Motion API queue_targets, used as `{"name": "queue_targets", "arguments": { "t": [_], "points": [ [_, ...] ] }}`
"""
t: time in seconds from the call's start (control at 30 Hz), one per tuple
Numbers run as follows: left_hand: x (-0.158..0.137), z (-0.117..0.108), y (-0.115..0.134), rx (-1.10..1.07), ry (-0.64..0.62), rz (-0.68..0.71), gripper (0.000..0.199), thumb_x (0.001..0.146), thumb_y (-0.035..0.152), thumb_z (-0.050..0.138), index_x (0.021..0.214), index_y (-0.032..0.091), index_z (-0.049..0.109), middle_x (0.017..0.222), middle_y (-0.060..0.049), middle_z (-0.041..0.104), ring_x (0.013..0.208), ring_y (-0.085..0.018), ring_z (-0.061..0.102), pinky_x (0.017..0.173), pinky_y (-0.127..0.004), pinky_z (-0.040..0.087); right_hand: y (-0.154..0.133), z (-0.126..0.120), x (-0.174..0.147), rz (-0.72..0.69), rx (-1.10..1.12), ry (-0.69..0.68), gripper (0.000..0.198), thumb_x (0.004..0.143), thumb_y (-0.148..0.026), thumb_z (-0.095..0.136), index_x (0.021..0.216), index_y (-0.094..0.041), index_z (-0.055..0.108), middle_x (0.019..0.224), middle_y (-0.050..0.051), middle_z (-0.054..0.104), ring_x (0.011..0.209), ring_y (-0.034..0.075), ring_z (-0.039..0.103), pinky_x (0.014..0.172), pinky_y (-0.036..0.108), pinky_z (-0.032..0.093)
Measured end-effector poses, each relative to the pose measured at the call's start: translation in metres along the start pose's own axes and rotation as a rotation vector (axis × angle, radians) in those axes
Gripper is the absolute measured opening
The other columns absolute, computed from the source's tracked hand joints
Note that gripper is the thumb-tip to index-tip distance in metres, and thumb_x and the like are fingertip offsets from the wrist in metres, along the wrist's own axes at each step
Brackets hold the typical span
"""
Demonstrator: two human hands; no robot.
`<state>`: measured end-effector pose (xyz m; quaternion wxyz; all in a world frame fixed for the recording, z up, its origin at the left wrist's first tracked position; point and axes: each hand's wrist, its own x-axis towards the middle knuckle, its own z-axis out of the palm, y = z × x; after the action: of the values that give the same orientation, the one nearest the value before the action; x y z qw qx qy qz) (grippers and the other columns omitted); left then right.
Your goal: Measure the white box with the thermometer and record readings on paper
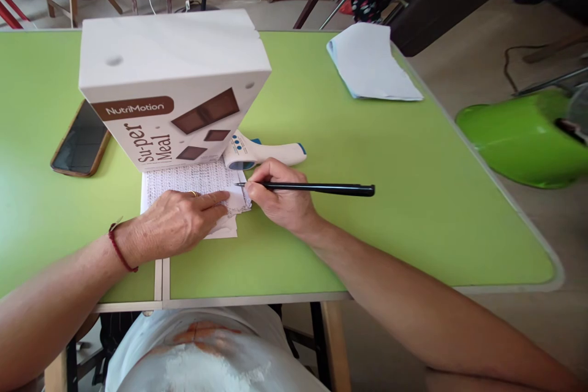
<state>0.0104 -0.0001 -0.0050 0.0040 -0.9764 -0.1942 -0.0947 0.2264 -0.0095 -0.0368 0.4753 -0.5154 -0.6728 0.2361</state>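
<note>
My right hand (287, 199) pinches a black pen (328, 188), its tip down at the right side of a written sheet of paper (193, 176). Rows of small handwriting cover much of that sheet. Across its lower part lies my left hand (184, 220), palm down with fingers stretched toward the pen tip. More paper pokes out beneath the left hand. Right behind the sheet stands a white NutriMotion box (174, 86), hiding the paper's far edge. A white and blue handheld thermometer (266, 152) lies against the box, just beyond my right hand.
A phone (82, 138) in a brown case lies left of the box. Folded white papers (374, 61) rest at the far right of the green table (390, 245). Beyond the table's right edge is a bright green bin (523, 138) on the floor.
</note>
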Motion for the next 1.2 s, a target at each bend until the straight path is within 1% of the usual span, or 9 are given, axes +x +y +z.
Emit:
{"name": "queue_targets", "arguments": {
  "t": [0.4,0.5,0.63,0.73,0.87,1.0,1.1,1.17,1.2],
  "points": [
    [0.000,0.000,0.001,-0.011,0.010,0.000,0.026,0.089,0.011,0.047,0.104,0.016,0.067,0.130,-0.002,0.064,0.059,-0.016,0.067,0.042,-0.030,0.047,-0.001,0.000,0.000,-0.023,-0.014,-0.037,0.014,0.071,-0.018,0.053,0.060,-0.022,0.046,0.050,-0.006,0.050,0.041,0.007,0.042,0.039,0.020,0.032],
    [0.000,0.000,0.001,-0.008,0.015,0.002,0.026,0.089,0.011,0.047,0.105,0.016,0.067,0.130,-0.002,0.064,0.057,-0.015,0.066,0.041,-0.030,0.046,-0.002,-0.001,0.000,-0.045,-0.031,0.030,0.014,0.071,-0.017,0.055,0.061,-0.022,0.046,0.049,-0.007,0.050,0.041,0.008,0.043,0.039,0.021,0.034],
    [-0.001,0.002,0.000,-0.005,0.011,0.003,0.025,0.091,0.011,0.046,0.103,0.016,0.067,0.129,-0.005,0.064,0.059,-0.014,0.067,0.044,-0.027,0.046,-0.006,-0.010,0.002,-0.093,-0.108,0.134,0.013,0.070,-0.012,0.059,0.068,-0.023,0.051,0.054,-0.006,0.055,0.045,0.009,0.048,0.043,0.023,0.040],
    [0.000,0.000,-0.003,-0.019,0.061,0.031,0.023,0.095,0.015,0.044,0.102,0.015,0.066,0.119,-0.007,0.069,0.061,-0.013,0.067,0.049,-0.025,0.048,-0.009,-0.022,0.004,-0.209,-0.234,0.064,0.014,0.071,-0.008,0.059,0.076,-0.022,0.057,0.065,-0.002,0.062,0.056,0.013,0.056,0.051,0.025,0.045],
    [0.000,-0.013,-0.011,-0.103,0.310,0.038,0.014,0.098,0.021,0.049,0.100,0.014,0.062,0.084,-0.005,0.071,0.066,-0.013,0.066,0.055,-0.024,0.050,-0.011,-0.037,0.004,-0.372,-0.463,-0.093,0.014,0.077,-0.008,0.055,0.075,-0.021,0.061,0.065,0.000,0.062,0.062,0.016,0.057,0.058,0.029,0.045],
    [-0.006,-0.033,-0.020,-0.103,0.748,-0.077,0.004,0.094,0.021,0.056,0.093,0.019,0.060,0.071,0.000,0.061,0.058,-0.012,0.056,0.052,-0.027,0.044,-0.013,-0.044,0.000,-0.371,-0.677,-0.280,0.015,0.078,-0.007,0.056,0.074,-0.019,0.063,0.064,0.003,0.063,0.065,0.018,0.057,0.061,0.031,0.040],
    [-0.010,-0.041,-0.028,-0.040,1.079,-0.311,0.009,0.095,0.030,0.055,0.095,0.023,0.060,0.074,0.000,0.054,0.065,-0.014,0.053,0.059,-0.034,0.042,-0.012,-0.045,-0.001,-0.350,-0.740,-0.355,0.015,0.077,-0.007,0.057,0.076,-0.019,0.066,0.068,0.005,0.066,0.068,0.020,0.059,0.061,0.031,0.037],
    [-0.010,-0.043,-0.035,-0.080,1.201,-0.437,0.017,0.094,0.040,0.057,0.103,0.026,0.058,0.086,-0.001,0.053,0.076,-0.017,0.056,0.065,-0.038,0.043,-0.011,-0.044,-0.002,-0.330,-0.779,-0.385,0.015,0.076,-0.008,0.058,0.076,-0.019,0.068,0.070,0.006,0.066,0.071,0.021,0.060,0.062,0.032,0.038],
    [-0.010,-0.042,-0.038,-0.124,1.213,-0.486,0.025,0.092,0.046,0.059,0.108,0.026,0.056,0.094,-0.001,0.053,0.084,-0.018,0.057,0.069,-0.040,0.044,-0.010,-0.044,-0.002,-0.324,-0.793,-0.397,0.015,0.076,-0.008,0.059,0.076,-0.019,0.068,0.070,0.006,0.067,0.071,0.021,0.060,0.063,0.032,0.038]
  ]
}}
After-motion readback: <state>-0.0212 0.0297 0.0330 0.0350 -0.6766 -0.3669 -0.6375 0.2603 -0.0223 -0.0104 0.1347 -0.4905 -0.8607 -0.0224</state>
